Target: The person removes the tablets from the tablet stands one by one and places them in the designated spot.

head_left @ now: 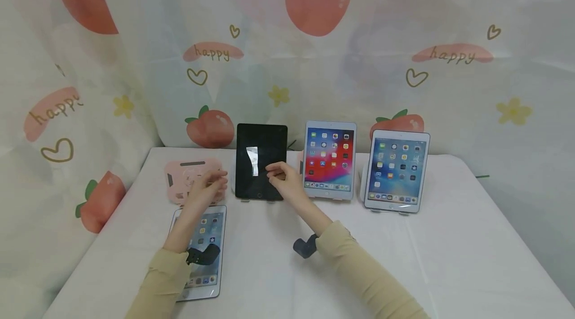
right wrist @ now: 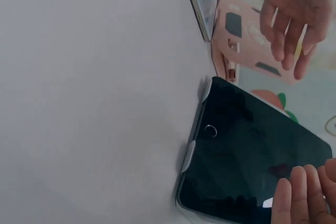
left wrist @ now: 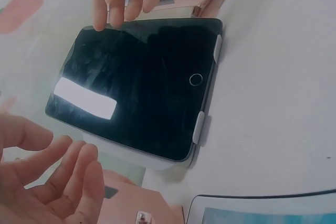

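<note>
The black tablet (head_left: 261, 157) leans upright on a white stand (left wrist: 198, 128) near the back of the white surface (head_left: 359, 264), its lower edge resting against two small lips, its screen dark apart from a bright reflection. The person's right hand (head_left: 286, 181) is at the tablet's right side, fingers loosely bent and holding nothing; whether its fingertips touch the tablet, I cannot tell. The left hand (head_left: 205, 188) hovers to the tablet's left, apart from it, with relaxed, slightly curved fingers and nothing in its grasp. In the head view it overlaps a pink stand (head_left: 184, 177). In front of that stand lies a white tablet (head_left: 208, 233) with a lit screen, partly covered by the left forearm. To the right of the black tablet, a tablet with a red and blue screen (head_left: 330, 159) and another with a bluish screen (head_left: 397, 171) stand propped up, showing app icons. Behind everything hangs a fruit-printed backdrop (head_left: 260, 74).
</note>
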Action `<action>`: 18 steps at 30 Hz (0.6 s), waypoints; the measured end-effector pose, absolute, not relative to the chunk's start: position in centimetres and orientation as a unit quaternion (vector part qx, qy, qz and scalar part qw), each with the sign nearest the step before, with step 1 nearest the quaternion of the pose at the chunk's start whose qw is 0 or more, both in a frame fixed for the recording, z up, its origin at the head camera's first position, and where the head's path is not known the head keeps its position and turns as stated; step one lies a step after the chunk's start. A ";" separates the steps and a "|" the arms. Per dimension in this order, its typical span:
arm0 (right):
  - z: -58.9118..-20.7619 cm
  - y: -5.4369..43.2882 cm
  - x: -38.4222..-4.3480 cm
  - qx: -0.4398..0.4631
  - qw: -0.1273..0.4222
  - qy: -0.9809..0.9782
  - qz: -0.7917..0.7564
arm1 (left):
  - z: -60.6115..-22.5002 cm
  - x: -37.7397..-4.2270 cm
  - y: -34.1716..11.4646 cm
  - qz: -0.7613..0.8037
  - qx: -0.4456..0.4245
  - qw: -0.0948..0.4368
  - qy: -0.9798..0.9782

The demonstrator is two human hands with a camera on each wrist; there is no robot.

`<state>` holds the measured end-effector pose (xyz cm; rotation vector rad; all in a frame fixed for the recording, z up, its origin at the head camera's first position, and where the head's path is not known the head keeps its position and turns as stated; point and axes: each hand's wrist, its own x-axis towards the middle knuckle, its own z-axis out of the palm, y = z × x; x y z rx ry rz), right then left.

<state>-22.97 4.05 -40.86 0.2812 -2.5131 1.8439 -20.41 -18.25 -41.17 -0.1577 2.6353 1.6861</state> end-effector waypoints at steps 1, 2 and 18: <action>-40.8 4.2 -23.1 0.086 0.008 -0.802 0.591 | -41.1 -20.6 -18.1 0.544 -0.053 0.004 0.837; -40.7 4.4 -23.2 0.083 0.009 -0.800 0.594 | -41.0 -20.8 -18.0 0.549 -0.056 0.004 0.834; -40.3 6.2 -25.5 0.021 0.048 -0.795 0.605 | -40.1 -24.0 -16.8 0.559 -0.060 -0.039 0.826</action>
